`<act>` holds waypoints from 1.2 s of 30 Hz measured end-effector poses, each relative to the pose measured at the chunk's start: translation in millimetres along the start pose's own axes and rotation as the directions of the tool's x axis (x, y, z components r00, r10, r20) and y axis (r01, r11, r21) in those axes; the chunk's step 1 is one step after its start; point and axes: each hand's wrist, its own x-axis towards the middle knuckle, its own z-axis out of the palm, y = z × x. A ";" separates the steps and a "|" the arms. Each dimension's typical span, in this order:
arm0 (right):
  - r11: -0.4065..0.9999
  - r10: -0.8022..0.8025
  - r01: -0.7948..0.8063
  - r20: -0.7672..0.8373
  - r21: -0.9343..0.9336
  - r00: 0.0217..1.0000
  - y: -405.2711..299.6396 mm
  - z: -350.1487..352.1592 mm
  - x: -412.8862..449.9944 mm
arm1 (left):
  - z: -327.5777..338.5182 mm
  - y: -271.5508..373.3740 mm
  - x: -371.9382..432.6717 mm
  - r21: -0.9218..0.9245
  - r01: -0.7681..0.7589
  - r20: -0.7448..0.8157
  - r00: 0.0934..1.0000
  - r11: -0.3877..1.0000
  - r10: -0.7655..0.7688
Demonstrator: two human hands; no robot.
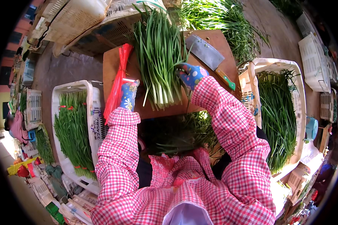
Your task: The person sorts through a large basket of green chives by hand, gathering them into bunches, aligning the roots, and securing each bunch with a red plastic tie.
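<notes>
A loose bundle of garlic chives [162, 56] lies on a brown board [157, 112], its pale stem ends towards me. My right hand [193, 74], in a blue patterned glove, is curled at the bundle's right edge, with a few thin blades at its fingers. My left hand [129, 94], gloved alike, rests over a bunch of red plastic strips [117, 84] left of the chives; whether its fingers grip them is hidden. A cleaver [205, 52] with a wood and green handle lies on the board beyond my right hand.
White plastic crates stand on both sides: the left crate [55, 92] holds red-tied bundles, the right crate [300, 81] loose green leaves. A heap of chives [225, 22] lies beyond the board. Loose greens lie beneath its near edge. At far left sits another person [18, 126].
</notes>
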 end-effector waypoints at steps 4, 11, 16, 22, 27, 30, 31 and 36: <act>0.995 -0.054 0.048 -0.081 -0.083 0.995 32.0 4.2 27.1 | -6.2 -7.4 9.0 -0.013 0.090 -0.017 0.996 0.996 -0.090; 0.829 -0.018 0.108 0.166 -0.549 0.986 34.9 -25.2 2.7 | -8.9 -14.8 15.5 0.013 0.098 -0.063 0.993 0.995 -0.097; 0.822 0.074 0.084 0.252 -0.564 0.965 45.0 -19.7 9.1 | -2.0 3.9 3.1 0.112 0.102 -0.044 0.994 0.988 -0.098; 0.793 -0.002 0.133 0.216 -0.595 0.976 37.1 -30.3 1.4 | -6.8 -10.5 8.9 0.032 0.035 -0.025 0.999 0.999 -0.034; 0.833 0.094 -0.005 0.133 -0.553 0.987 49.1 -43.4 -18.6 | -6.0 -6.3 5.0 0.074 0.038 0.001 0.999 0.997 -0.038; 0.814 0.086 0.006 0.130 -0.581 0.988 49.4 -43.1 -17.3 | -2.0 4.5 1.6 0.203 0.037 -0.043 0.999 0.979 -0.029; 0.811 0.054 0.026 0.119 -0.585 0.991 49.8 -41.8 -17.2 | 0.3 2.4 0.8 0.113 0.030 -0.018 0.999 0.993 -0.029; 0.706 0.015 0.176 0.263 -0.686 0.965 47.5 -28.0 0.2 | -3.2 -4.6 3.2 0.036 0.066 -0.019 0.998 0.997 -0.066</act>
